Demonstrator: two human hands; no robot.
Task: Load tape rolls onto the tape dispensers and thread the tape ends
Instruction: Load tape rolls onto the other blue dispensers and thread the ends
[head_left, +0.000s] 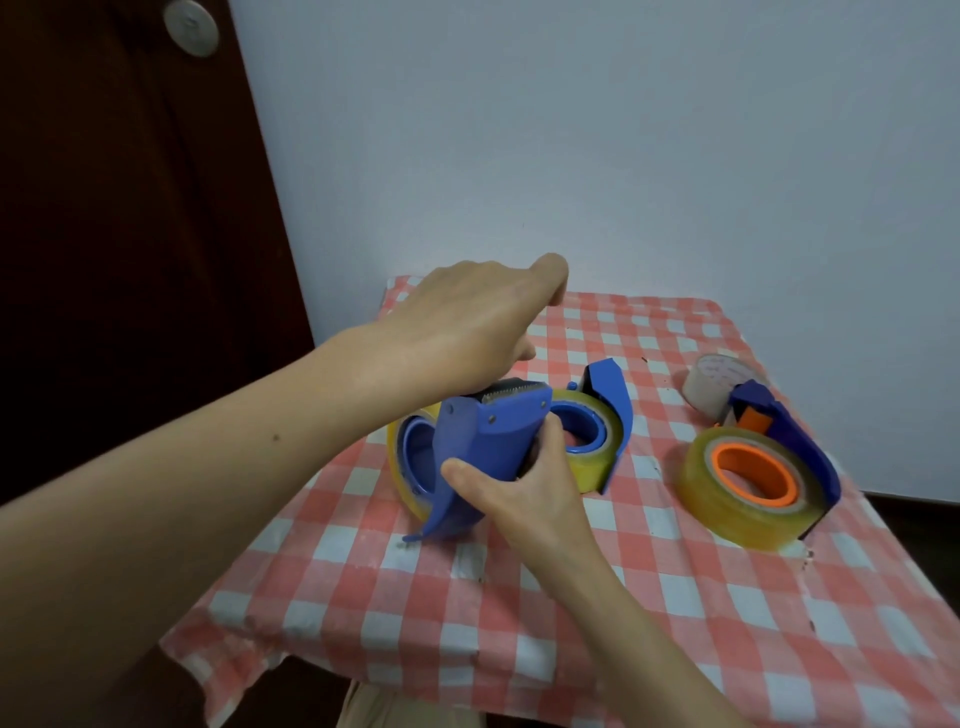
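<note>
So the right hand (524, 493) had its grip clamped round the near-right side of the blue dispenser (488, 441). It held the dispenser tipped up over the left part of the table (467, 623), tape roll (397, 447) on edge at its left and toothed blade (511, 388) topmost. The left hand (467, 327) sat right over that blade, the nearer one to it, fingers curled down behind, and I couldn't tell if they pinched a tape end.
</note>
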